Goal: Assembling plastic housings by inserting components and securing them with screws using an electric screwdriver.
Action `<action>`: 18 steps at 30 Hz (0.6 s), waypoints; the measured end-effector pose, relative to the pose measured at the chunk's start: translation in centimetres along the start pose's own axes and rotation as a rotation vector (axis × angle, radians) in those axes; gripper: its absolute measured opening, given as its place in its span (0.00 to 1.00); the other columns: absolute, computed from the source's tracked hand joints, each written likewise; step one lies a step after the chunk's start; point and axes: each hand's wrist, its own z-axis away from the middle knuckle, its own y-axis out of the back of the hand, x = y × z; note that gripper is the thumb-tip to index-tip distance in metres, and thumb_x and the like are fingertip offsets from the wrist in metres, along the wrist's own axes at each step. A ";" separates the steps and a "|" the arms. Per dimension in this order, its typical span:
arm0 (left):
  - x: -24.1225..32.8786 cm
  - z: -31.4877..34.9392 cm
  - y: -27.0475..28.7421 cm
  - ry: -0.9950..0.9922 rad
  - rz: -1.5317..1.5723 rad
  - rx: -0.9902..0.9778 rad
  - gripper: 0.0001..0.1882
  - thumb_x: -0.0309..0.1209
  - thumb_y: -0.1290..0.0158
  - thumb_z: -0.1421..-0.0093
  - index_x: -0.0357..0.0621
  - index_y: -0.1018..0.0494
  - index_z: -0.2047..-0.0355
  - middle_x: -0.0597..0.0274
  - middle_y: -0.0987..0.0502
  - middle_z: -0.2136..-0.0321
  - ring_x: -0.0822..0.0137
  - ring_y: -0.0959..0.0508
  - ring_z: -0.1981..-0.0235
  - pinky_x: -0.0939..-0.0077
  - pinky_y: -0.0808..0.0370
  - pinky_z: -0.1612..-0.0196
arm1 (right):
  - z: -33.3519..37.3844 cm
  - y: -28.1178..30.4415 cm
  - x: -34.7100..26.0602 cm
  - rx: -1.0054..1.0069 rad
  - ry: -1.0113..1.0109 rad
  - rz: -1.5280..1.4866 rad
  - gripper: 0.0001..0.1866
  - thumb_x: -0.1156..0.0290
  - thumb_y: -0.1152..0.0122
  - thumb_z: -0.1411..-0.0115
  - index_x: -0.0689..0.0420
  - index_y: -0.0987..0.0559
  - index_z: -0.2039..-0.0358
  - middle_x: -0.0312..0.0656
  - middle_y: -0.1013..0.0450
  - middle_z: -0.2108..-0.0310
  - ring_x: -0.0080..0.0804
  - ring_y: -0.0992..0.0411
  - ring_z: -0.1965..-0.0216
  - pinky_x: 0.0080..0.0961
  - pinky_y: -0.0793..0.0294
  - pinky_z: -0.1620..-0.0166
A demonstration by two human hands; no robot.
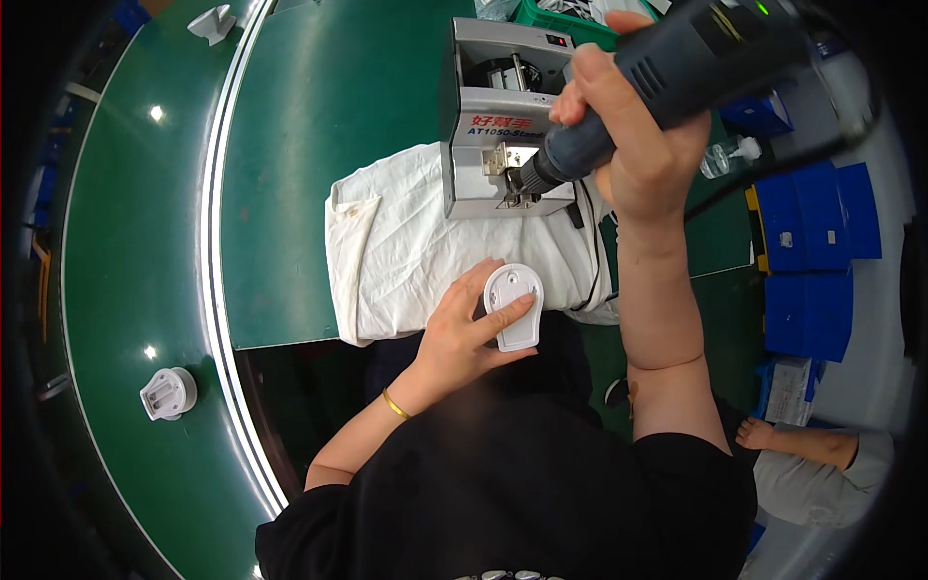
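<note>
My right hand (643,145) is wrapped round a black electric screwdriver (667,82), raised at the upper right with a cable trailing from its back end. The screwdriver's tip meets the front outlet of a grey screw feeder (503,106); whether a screw sits on the bit is too small to tell. Close to my body, my left hand (471,319) grips a white plastic housing (517,329), rounded at one end, with small holes in its face. The thumb lies across that face and the other fingers are mostly behind it.
White cloth (406,242) lies under and in front of the feeder on the green table (309,97). On the green surface to the left stand a similar white housing (169,393) and another white part (211,25). Blue bins (807,222) line the right; another person's arm (807,443) shows lower right.
</note>
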 end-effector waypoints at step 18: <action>0.1 -0.1 0.0 0.027 0.000 0.011 0.36 0.34 0.26 0.62 0.59 0.24 0.48 0.49 0.33 0.43 0.46 0.28 0.46 0.59 0.26 0.47 | 7.1 -0.1 -4.5 -0.174 -0.050 0.332 0.24 0.78 0.44 0.40 0.59 0.40 0.45 0.39 0.32 0.74 0.27 0.31 0.75 0.34 0.27 0.65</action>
